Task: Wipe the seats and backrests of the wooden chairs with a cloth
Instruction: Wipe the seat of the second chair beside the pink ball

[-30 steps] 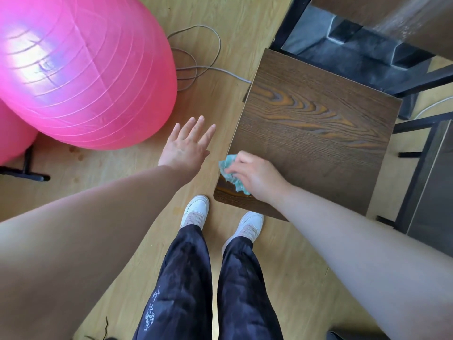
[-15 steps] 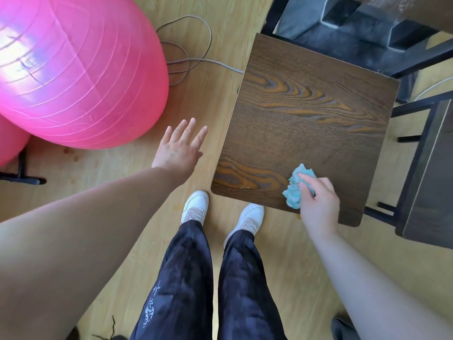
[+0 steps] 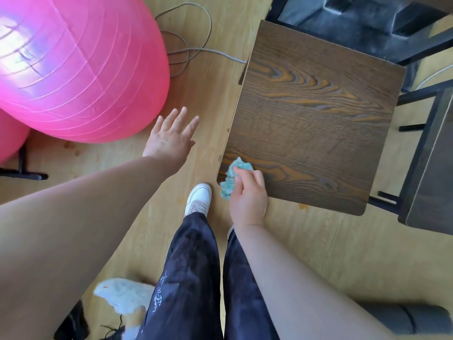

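Observation:
A dark wooden chair seat [image 3: 313, 114] with bold grain fills the upper right, seen from above. My right hand [image 3: 247, 195] grips a crumpled teal cloth [image 3: 231, 179] at the seat's near left corner, the cloth lying on the wood and hanging past the edge. My left hand [image 3: 171, 136] hovers over the floor left of the seat, fingers spread and straight, holding nothing. No backrest of this chair shows.
A big pink exercise ball [image 3: 73, 67] stands at the left. A grey cable [image 3: 191, 45] loops on the floor behind the seat. Another dark wooden seat [image 3: 431, 168] with a black frame is at the right edge. A white rag [image 3: 122, 295] lies by my feet.
My right hand swept the cloth from the seat's near left corner to the near right, then back to the near left corner. The left hand stayed spread over the floor.

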Demonstrator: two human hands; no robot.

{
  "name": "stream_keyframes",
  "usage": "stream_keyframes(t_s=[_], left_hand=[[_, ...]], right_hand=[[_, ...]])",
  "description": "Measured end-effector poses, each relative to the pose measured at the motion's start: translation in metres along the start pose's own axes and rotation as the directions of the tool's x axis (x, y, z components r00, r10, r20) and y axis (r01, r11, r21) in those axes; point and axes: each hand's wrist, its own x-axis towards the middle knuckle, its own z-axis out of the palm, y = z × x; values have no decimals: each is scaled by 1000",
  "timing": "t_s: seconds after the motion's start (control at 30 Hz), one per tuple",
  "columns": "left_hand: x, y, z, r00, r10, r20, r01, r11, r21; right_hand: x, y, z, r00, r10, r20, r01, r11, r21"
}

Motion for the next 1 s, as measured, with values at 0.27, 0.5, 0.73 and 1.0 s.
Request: stream_keyframes(t_s=[0.27,0.5,0.73,1.0], left_hand=[[-13,-21,7,1000,-31,-4,31,999,-42],[-28,-39,-5,997,-78,-26,76,995,-63],[-38,-41,-33,992,-107,-70,99,990,-103],[-23,36,-97,990,-8,-138,-25,972,-235]], right_hand=[[3,-36,35,997,15,73,-18,998,52],[32,-75,49,940,30,341,-111,969,221],[74,-89,1,962,94,258,-205,871,446],[115,-71,-102,974,175,142,-224,820,527]])
